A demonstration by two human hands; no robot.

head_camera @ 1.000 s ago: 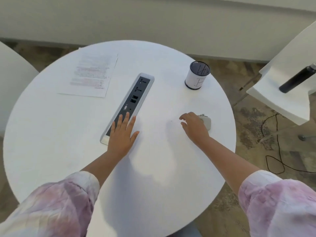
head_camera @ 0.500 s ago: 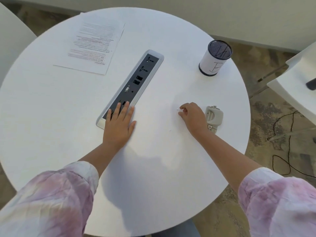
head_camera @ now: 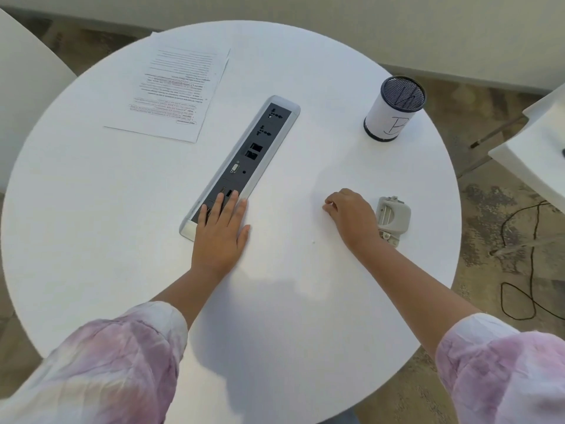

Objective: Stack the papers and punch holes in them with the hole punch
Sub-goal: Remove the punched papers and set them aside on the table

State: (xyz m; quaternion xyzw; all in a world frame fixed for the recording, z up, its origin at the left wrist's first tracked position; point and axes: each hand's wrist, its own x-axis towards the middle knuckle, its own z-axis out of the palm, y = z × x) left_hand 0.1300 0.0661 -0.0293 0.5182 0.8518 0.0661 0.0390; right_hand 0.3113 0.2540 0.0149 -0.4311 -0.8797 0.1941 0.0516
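A small stack of printed papers (head_camera: pixel 177 93) lies flat at the far left of the round white table (head_camera: pixel 122 209). A pale grey hole punch (head_camera: pixel 393 216) rests near the table's right edge. My right hand (head_camera: pixel 350 217) sits just left of the punch with fingers curled onto the tabletop, apart from the punch and holding nothing I can see. My left hand (head_camera: pixel 221 231) lies flat, fingers spread, over the near end of the socket strip.
A grey socket strip (head_camera: pixel 253 148) runs diagonally across the table's middle. A mesh pen cup (head_camera: pixel 394 108) wrapped in white paper stands at the far right. White chairs sit at left (head_camera: pixel 24 87) and right (head_camera: pixel 538 142); black cables (head_camera: pixel 532 270) trail on the floor.
My right hand came off the hole punch and slid a little left, leaving the punch uncovered. The view shifted and tilted down. My left hand stayed on the socket strip.
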